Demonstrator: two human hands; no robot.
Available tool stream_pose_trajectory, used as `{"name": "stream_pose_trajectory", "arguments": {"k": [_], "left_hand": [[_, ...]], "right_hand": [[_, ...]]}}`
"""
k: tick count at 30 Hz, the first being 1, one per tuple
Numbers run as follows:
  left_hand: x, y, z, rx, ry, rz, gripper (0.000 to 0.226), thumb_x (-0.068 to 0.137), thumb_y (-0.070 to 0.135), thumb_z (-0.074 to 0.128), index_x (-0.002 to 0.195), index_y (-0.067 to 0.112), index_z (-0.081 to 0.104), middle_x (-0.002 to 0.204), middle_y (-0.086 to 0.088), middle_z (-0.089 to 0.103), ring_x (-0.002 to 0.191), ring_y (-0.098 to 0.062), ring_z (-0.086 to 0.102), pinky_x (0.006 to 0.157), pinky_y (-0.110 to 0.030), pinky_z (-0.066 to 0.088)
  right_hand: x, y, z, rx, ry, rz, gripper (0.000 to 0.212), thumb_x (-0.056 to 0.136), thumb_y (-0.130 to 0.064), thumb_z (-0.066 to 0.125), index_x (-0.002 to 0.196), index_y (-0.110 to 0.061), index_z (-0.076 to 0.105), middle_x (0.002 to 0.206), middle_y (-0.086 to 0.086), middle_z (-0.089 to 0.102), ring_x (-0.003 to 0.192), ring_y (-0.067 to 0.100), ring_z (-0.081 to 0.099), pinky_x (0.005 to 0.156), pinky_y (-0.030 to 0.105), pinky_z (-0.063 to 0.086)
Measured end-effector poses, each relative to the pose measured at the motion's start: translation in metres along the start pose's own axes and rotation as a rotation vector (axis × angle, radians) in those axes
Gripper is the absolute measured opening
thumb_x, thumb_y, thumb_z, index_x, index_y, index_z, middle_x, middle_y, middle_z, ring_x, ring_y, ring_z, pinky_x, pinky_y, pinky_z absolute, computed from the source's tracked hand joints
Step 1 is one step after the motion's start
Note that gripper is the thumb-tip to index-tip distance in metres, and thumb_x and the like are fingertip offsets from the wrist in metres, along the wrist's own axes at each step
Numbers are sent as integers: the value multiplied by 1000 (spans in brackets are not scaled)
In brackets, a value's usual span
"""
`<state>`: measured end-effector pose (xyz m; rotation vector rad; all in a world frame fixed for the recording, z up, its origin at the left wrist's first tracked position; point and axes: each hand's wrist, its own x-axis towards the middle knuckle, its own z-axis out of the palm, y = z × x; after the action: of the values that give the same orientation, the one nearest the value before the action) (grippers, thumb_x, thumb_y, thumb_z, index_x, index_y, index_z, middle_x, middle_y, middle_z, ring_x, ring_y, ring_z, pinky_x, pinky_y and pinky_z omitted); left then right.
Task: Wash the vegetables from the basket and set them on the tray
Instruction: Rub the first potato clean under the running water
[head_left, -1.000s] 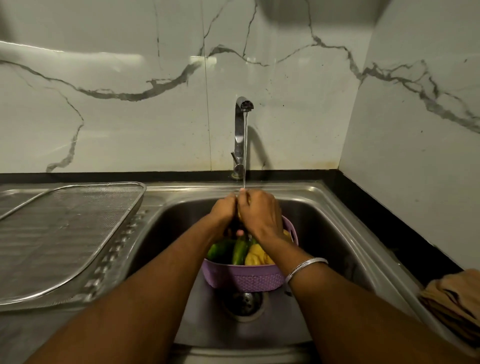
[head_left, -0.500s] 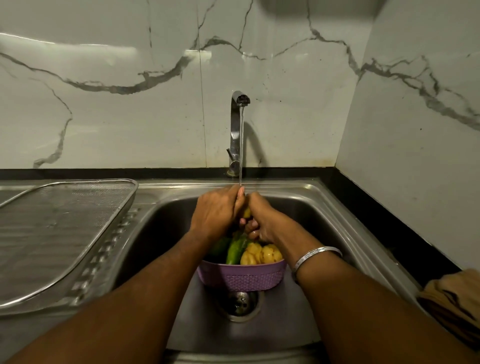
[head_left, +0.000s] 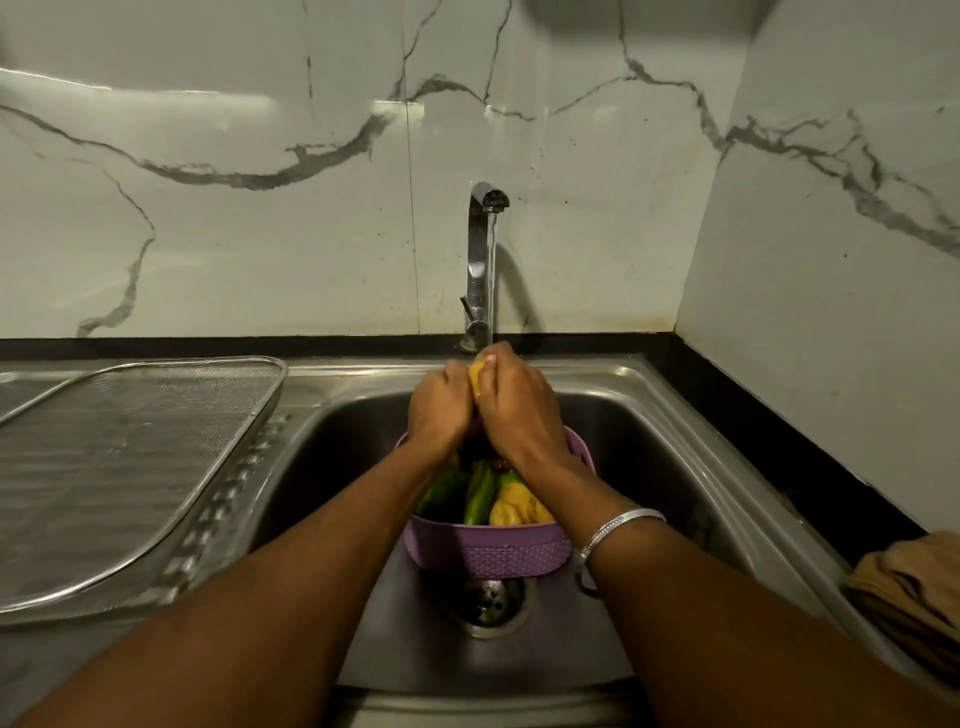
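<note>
Both hands meet under the running tap (head_left: 485, 260). We see the left hand (head_left: 439, 410) and the right hand (head_left: 519, 410) pressed side by side, fingers curled round a yellow vegetable (head_left: 476, 375) held between them, only its top showing. A thin stream of water (head_left: 491, 280) falls from the spout onto it.

Directly below the hands, a purple basket (head_left: 488, 548) sits in the steel sink (head_left: 649, 457), just behind the drain (head_left: 488, 600). Inside the basket we can make out green vegetables (head_left: 470, 493) on the left and yellow vegetables (head_left: 519, 512) on the right; some darker items lie deeper, too shadowed for us to identify.

A silver bangle (head_left: 618, 525) circles the right wrist.

To the left of the sink, a metal mesh tray (head_left: 119, 467) rests on the ribbed draining board. At the far right edge, a folded brown cloth (head_left: 914, 592) lies on the dark worktop (head_left: 779, 441). White marble-patterned wall tiles with grey veins stand behind the tap and along the right side.
</note>
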<state>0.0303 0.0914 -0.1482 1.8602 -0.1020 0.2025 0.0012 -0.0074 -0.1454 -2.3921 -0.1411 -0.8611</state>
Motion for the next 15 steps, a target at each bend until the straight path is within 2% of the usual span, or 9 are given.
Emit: {"name": "stream_pose_trajectory", "arguments": {"k": [3,5,7,9,11,12,13,15], "left_hand": [[-3,-3,1,372,149,363,57,110,38,24,68,17,56,64,-6,59,63,-19,57,61,-34,42],[-4,-3,1,457,151,505,54,110,39,24,70,19,55,62,-2,57,62,-17,55,63,-34,43],[-2,-6,0,492,151,591,50,110,39,26,76,20,58,65,0,58,62,-16,55,65,-34,44],[-1,-7,0,524,143,618,49,109,40,26,79,19,59,66,0,58,62,-15,55,66,-34,43],[-1,-10,3,549,145,589,52,109,41,25,77,18,59,66,-1,58,63,-16,55,65,-35,44],[-1,-10,4,525,125,525,53,109,41,25,76,17,59,67,-1,58,64,-17,56,65,-35,44],[1,-9,5,464,78,433,53,109,40,26,75,16,59,68,-2,58,66,-17,56,64,-34,43],[7,-7,7,306,-77,188,48,109,36,29,75,16,55,70,-3,55,67,-17,54,59,-30,39]], "right_hand": [[11,0,-2,174,2,306,34,107,-32,35,83,-20,56,77,0,57,75,19,57,62,30,40],[19,1,-5,257,-65,538,40,106,-37,35,83,-16,61,83,9,62,75,24,58,65,32,44],[20,-1,-10,427,-210,833,47,105,-46,30,99,-11,61,82,15,63,54,22,54,49,25,43],[17,2,-14,597,-373,1008,56,103,-56,24,101,-11,58,66,13,56,31,15,37,35,16,31],[15,4,-11,648,-416,1036,60,102,-58,24,91,-11,58,59,9,53,29,12,33,33,15,28],[15,4,-8,604,-382,1008,59,103,-56,25,88,-9,60,61,9,56,33,14,40,34,17,33],[16,6,-2,498,-313,933,60,104,-53,27,90,-7,63,67,11,62,42,18,52,40,22,42],[14,11,6,230,-157,707,58,103,-50,28,96,-8,68,86,14,71,72,26,67,67,35,57]]}}
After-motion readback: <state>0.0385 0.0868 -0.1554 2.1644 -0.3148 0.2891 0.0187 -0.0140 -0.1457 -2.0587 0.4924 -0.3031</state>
